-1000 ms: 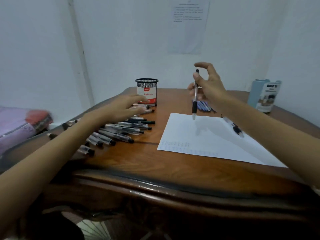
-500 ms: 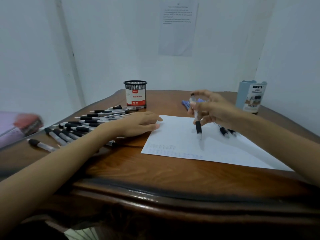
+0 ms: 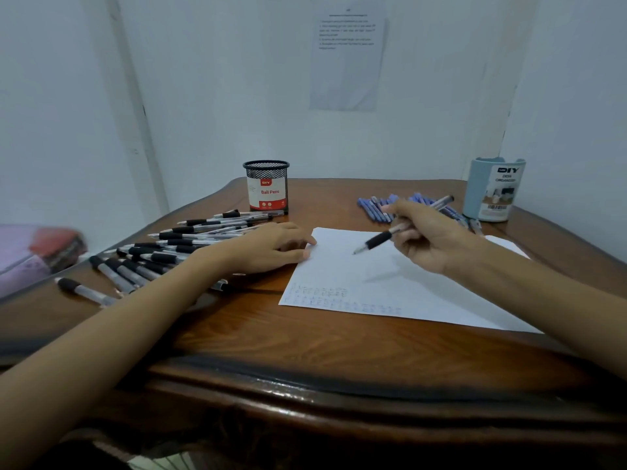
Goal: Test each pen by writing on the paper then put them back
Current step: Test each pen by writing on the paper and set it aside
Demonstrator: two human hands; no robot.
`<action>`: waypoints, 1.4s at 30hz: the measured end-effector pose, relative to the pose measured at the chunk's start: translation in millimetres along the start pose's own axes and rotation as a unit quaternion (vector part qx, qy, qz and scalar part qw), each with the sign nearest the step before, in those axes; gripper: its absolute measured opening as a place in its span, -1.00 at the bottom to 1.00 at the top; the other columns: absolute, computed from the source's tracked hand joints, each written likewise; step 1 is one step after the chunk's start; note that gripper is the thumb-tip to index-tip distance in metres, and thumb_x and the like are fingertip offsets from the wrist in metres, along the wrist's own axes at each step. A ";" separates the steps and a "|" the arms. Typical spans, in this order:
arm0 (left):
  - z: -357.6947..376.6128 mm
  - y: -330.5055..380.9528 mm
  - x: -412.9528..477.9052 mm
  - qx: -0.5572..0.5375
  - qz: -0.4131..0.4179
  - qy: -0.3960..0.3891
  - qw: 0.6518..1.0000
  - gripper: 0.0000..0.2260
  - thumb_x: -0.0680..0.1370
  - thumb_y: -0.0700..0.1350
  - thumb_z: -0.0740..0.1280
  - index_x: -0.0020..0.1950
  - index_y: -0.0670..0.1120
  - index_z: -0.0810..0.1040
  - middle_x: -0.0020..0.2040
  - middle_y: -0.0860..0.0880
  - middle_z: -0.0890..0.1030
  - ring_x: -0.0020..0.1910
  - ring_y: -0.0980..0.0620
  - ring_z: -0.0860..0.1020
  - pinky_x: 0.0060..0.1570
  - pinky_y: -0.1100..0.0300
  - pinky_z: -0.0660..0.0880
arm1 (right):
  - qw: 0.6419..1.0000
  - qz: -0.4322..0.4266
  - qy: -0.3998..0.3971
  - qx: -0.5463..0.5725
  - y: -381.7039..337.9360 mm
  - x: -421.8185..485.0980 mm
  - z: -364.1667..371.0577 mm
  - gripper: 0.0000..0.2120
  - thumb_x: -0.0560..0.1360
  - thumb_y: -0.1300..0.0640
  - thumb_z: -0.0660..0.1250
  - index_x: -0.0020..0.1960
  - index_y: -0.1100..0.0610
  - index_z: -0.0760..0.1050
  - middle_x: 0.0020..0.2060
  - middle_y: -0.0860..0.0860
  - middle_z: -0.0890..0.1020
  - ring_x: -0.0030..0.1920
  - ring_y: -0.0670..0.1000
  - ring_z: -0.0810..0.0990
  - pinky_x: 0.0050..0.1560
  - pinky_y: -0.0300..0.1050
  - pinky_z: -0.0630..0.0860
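A: Which step were you on?

B: Judging by the frame, testing. Your right hand (image 3: 431, 239), right of centre, had its fingers closed around a clear-barrelled pen with a black rubber grip (image 3: 400, 227). It was slanted, tip down and to the left, just above the white paper sheet (image 3: 390, 283); whether it touched, I cannot tell.

A: And your other hand?

B: Your left hand (image 3: 271, 247) lay flat at centre, fingers loose and holding nothing, fingertips at the sheet's left edge. It partly rested on the fanned row of black-grip pens (image 3: 163, 252) at middle left.

A: What next?

B: Probably you had to lower the tip into blank space above the faint scribbles (image 3: 325, 295) near the sheet's lower left. The black mesh pen cup (image 3: 266, 188) waited at upper centre of the dark wooden table (image 3: 305, 347).
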State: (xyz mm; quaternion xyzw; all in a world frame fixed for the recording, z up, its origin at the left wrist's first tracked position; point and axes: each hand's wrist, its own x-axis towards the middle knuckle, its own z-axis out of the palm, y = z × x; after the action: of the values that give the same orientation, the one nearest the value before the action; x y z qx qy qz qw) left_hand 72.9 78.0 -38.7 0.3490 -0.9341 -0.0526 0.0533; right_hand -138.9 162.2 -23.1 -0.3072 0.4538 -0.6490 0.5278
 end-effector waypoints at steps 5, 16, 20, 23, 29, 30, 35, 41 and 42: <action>-1.4 0.4 0.6 -0.006 -0.016 -0.015 1.000 -0.62 0.61 0.03 0.11 0.42 0.03 0.29 0.41 0.02 0.32 0.37 0.06 0.28 0.30 0.23 0.18 | 0.979 -0.005 -0.163 -0.125 6.6 -10.1 4.7 -0.51 0.57 -0.18 0.03 -0.04 0.16 0.57 -0.39 0.07 0.65 -0.34 0.01 0.68 -0.42 -0.20 0.58; 1.0 -5.7 2.7 -0.003 -0.010 -0.010 1.000 -0.63 0.60 0.05 0.13 0.40 0.04 0.32 0.34 0.03 0.39 0.28 0.09 0.34 0.24 0.26 0.23 | 0.914 -0.175 -0.146 -0.335 36.7 -19.8 16.8 -0.54 0.39 0.12 0.45 -0.50 0.15 0.22 -0.63 -0.01 0.27 -0.67 -0.14 0.23 -0.63 -0.37 0.19; 1.0 -5.9 2.9 -0.003 -0.012 -0.014 1.000 -0.63 0.60 0.05 0.12 0.41 0.04 0.31 0.36 0.03 0.37 0.31 0.08 0.32 0.27 0.24 0.21 | 0.916 -0.171 -0.164 -0.325 38.1 -15.0 13.4 -0.56 0.47 0.25 0.36 -0.46 0.15 0.19 -0.65 -0.06 0.26 -0.66 -0.14 0.20 -0.64 -0.36 0.13; 1.5 -5.7 3.8 -0.002 -0.012 -0.015 1.000 -0.62 0.60 0.05 0.12 0.41 0.05 0.30 0.37 0.03 0.36 0.33 0.08 0.31 0.27 0.25 0.20 | 0.909 -0.171 -0.185 -0.331 38.9 -14.2 12.6 -0.56 0.48 0.25 0.36 -0.47 0.14 0.21 -0.67 -0.06 0.27 -0.66 -0.11 0.22 -0.64 -0.35 0.16; 2.0 -7.3 3.8 -0.004 -0.011 -0.014 1.000 -0.62 0.60 0.06 0.12 0.41 0.06 0.31 0.38 0.03 0.36 0.33 0.07 0.31 0.29 0.22 0.21 | 0.894 -0.194 -0.179 -0.361 39.7 -13.1 13.5 -0.56 0.43 0.42 0.26 -0.51 0.14 0.19 -0.63 -0.06 0.21 -0.61 -0.17 0.22 -0.57 -0.40 0.22; 2.2 -7.4 3.6 -0.005 -0.013 -0.015 1.000 -0.62 0.60 0.06 0.12 0.41 0.06 0.30 0.38 0.03 0.35 0.33 0.07 0.30 0.30 0.21 0.21 | 0.898 -0.187 -0.179 -0.356 39.4 -13.0 13.0 -0.56 0.44 0.41 0.26 -0.51 0.14 0.19 -0.64 -0.06 0.22 -0.62 -0.16 0.23 -0.58 -0.39 0.21; 1.6 -6.1 3.3 -0.007 -0.011 -0.014 1.000 -0.63 0.60 0.05 0.12 0.41 0.05 0.30 0.39 0.03 0.34 0.35 0.07 0.29 0.32 0.21 0.20 | 0.898 -0.193 -0.186 -0.350 39.5 -14.7 12.6 -0.58 0.46 0.40 0.28 -0.50 0.17 0.23 -0.66 -0.05 0.25 -0.65 -0.14 0.24 -0.61 -0.37 0.21; 2.0 -6.9 4.1 -0.007 -0.010 -0.013 1.000 -0.63 0.61 0.05 0.12 0.41 0.06 0.31 0.38 0.04 0.35 0.33 0.09 0.30 0.28 0.25 0.19 | 0.904 -0.184 -0.179 -0.340 39.0 -14.6 12.3 -0.58 0.46 0.41 0.28 -0.49 0.17 0.22 -0.65 -0.04 0.23 -0.64 -0.14 0.23 -0.61 -0.36 0.20; 2.1 -7.2 4.0 -0.008 -0.010 -0.013 1.000 -0.63 0.61 0.06 0.12 0.41 0.06 0.31 0.38 0.04 0.35 0.33 0.09 0.30 0.28 0.25 0.19 | 0.905 -0.182 -0.180 -0.341 38.8 -14.3 12.8 -0.58 0.46 0.41 0.28 -0.49 0.17 0.22 -0.65 -0.03 0.23 -0.64 -0.13 0.23 -0.61 -0.36 0.20</action>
State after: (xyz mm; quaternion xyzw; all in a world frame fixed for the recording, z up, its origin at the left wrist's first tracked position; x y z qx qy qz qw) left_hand 74.2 70.1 -41.5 0.3572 -0.9308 -0.0652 0.0431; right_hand -108.3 171.4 -52.3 -0.6574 0.4805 -0.4732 0.3362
